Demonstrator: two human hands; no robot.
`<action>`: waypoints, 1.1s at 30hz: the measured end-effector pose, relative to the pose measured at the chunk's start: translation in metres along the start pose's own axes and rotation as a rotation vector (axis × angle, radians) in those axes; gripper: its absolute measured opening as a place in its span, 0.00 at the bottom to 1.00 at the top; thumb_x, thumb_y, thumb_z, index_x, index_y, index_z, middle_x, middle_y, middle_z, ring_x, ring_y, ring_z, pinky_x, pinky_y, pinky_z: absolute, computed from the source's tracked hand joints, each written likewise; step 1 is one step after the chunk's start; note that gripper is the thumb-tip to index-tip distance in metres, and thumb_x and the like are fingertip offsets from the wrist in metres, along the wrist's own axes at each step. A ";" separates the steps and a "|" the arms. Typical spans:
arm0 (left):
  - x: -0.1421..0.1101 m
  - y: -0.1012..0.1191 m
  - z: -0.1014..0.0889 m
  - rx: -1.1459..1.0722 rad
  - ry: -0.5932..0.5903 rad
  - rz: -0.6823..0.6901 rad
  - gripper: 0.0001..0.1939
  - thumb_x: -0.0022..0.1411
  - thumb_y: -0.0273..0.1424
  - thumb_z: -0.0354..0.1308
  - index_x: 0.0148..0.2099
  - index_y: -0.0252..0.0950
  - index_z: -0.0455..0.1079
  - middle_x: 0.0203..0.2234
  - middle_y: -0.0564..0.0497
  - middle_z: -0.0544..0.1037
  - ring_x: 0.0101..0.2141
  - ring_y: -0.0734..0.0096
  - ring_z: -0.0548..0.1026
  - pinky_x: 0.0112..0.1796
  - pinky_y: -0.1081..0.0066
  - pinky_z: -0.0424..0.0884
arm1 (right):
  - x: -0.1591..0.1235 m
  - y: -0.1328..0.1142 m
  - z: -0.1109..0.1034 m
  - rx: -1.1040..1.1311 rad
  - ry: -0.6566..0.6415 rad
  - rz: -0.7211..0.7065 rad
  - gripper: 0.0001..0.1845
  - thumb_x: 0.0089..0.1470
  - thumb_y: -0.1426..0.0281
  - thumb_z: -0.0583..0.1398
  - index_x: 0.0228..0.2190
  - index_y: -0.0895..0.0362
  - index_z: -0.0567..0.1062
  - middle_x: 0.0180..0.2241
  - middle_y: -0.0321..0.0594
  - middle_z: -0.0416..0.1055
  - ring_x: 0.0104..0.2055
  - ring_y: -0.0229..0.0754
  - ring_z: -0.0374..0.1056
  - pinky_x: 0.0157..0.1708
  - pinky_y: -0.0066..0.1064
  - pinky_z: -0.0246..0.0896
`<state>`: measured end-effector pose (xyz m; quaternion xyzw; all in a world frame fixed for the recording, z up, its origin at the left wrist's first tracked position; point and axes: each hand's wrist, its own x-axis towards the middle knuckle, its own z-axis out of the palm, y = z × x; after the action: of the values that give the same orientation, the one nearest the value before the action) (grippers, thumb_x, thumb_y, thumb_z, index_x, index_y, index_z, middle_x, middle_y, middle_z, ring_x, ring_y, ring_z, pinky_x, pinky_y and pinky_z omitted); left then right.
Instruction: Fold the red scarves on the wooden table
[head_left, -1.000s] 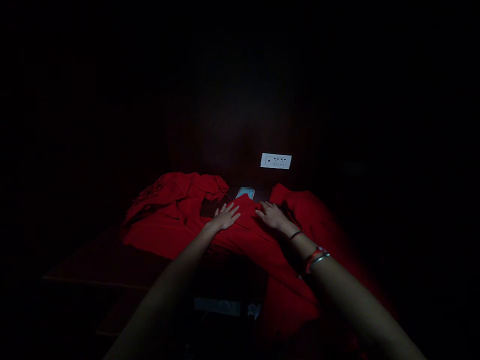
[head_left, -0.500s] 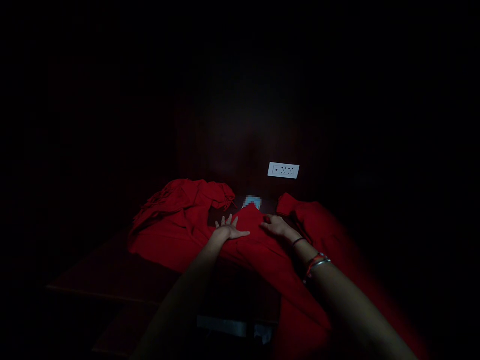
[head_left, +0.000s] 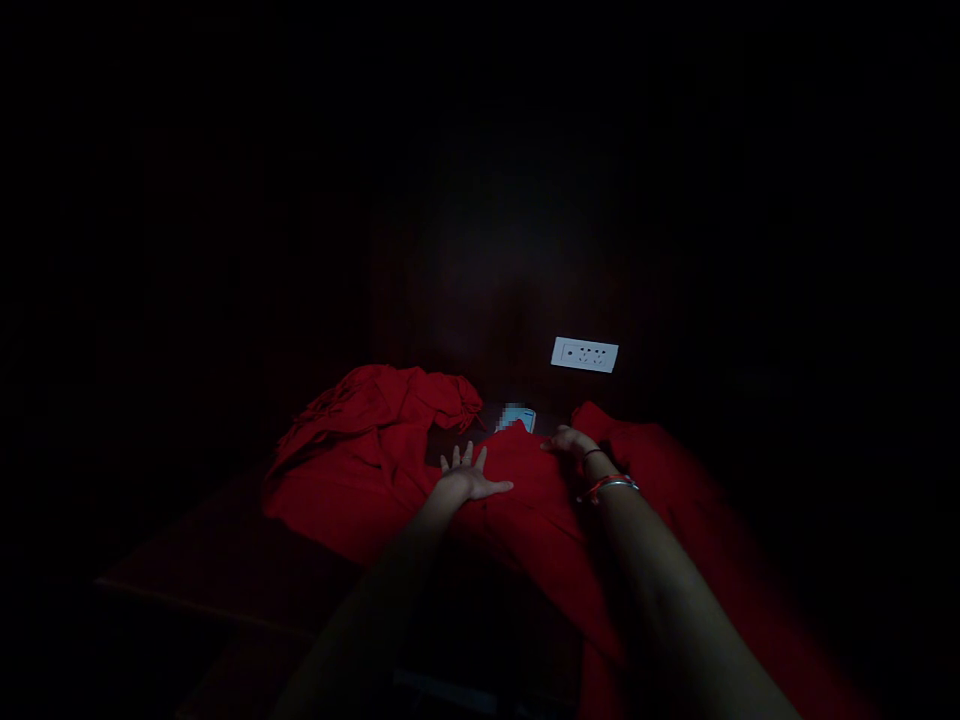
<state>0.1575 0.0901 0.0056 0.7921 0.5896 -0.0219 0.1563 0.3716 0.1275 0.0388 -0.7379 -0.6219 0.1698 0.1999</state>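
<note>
A red fringed scarf (head_left: 517,465) lies loosely spread on a dark table, with a bunched, tasselled part at left and more red cloth draping to the right and down over the front. My left hand (head_left: 471,482) presses flat on its middle, fingers spread. At the upper right edge of that middle part, my right hand (head_left: 570,441) has its fingers bent together on the cloth. Its fingertips are dim, but they seem to pinch the edge. Just beyond the cloth's peak is a lit phone-like screen (head_left: 527,418), partly pixelated and partly covered.
A white socket panel (head_left: 585,355) is on the dark wall behind the table. The table's front edge (head_left: 202,603) shows faintly at lower left. Most of the surroundings are too dark to make out.
The view has shifted slightly, so everything sits a little lower and further right. My right hand has moved slightly away from me along the cloth's edge. My left hand stays in place.
</note>
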 end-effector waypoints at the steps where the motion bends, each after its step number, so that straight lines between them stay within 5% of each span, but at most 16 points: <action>1: 0.000 0.000 0.000 0.001 -0.003 0.001 0.51 0.39 0.61 0.38 0.60 0.39 0.33 0.57 0.50 0.29 0.55 0.51 0.29 0.50 0.49 0.31 | 0.001 0.001 0.000 0.007 -0.023 0.001 0.18 0.52 0.65 0.52 0.43 0.60 0.63 0.43 0.42 0.62 0.41 0.40 0.61 0.38 0.38 0.60; 6: -0.003 0.001 -0.001 -0.001 0.003 -0.019 0.51 0.40 0.61 0.38 0.61 0.37 0.34 0.57 0.48 0.29 0.55 0.50 0.29 0.51 0.49 0.32 | -0.002 0.000 0.005 -0.010 0.027 -0.010 0.10 0.46 0.74 0.56 0.34 0.63 0.68 0.35 0.42 0.67 0.37 0.39 0.63 0.34 0.27 0.58; 13: -0.004 0.001 -0.001 -0.072 0.134 -0.028 0.37 0.52 0.54 0.27 0.60 0.41 0.37 0.58 0.51 0.36 0.56 0.53 0.34 0.51 0.49 0.35 | -0.005 -0.012 0.017 0.002 0.127 -0.048 0.21 0.41 0.72 0.57 0.41 0.60 0.63 0.37 0.44 0.67 0.38 0.40 0.64 0.34 0.26 0.55; 17: -0.002 0.000 -0.001 -0.070 0.150 -0.046 0.30 0.57 0.47 0.27 0.60 0.44 0.39 0.58 0.53 0.38 0.56 0.54 0.35 0.51 0.50 0.36 | 0.012 -0.014 0.017 0.050 0.090 -0.014 0.21 0.34 0.76 0.60 0.36 0.60 0.66 0.34 0.42 0.68 0.35 0.40 0.64 0.32 0.25 0.56; 25: 0.001 -0.004 0.004 -0.086 0.106 -0.090 0.36 0.53 0.52 0.28 0.60 0.40 0.38 0.58 0.52 0.36 0.56 0.50 0.33 0.50 0.47 0.35 | 0.034 -0.011 0.016 0.255 0.019 -0.106 0.26 0.39 0.77 0.55 0.44 0.60 0.62 0.30 0.36 0.69 0.28 0.32 0.64 0.28 0.22 0.59; 33: -0.002 -0.003 0.004 -0.076 0.122 -0.101 0.36 0.53 0.52 0.27 0.60 0.39 0.38 0.58 0.55 0.37 0.55 0.49 0.33 0.50 0.47 0.34 | 0.050 -0.030 0.022 0.210 0.100 -0.151 0.27 0.38 0.76 0.56 0.45 0.59 0.62 0.29 0.37 0.70 0.29 0.34 0.65 0.30 0.25 0.59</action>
<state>0.1546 0.0876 0.0021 0.7547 0.6377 0.0411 0.1488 0.3434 0.1827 0.0354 -0.6716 -0.6436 0.1816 0.3189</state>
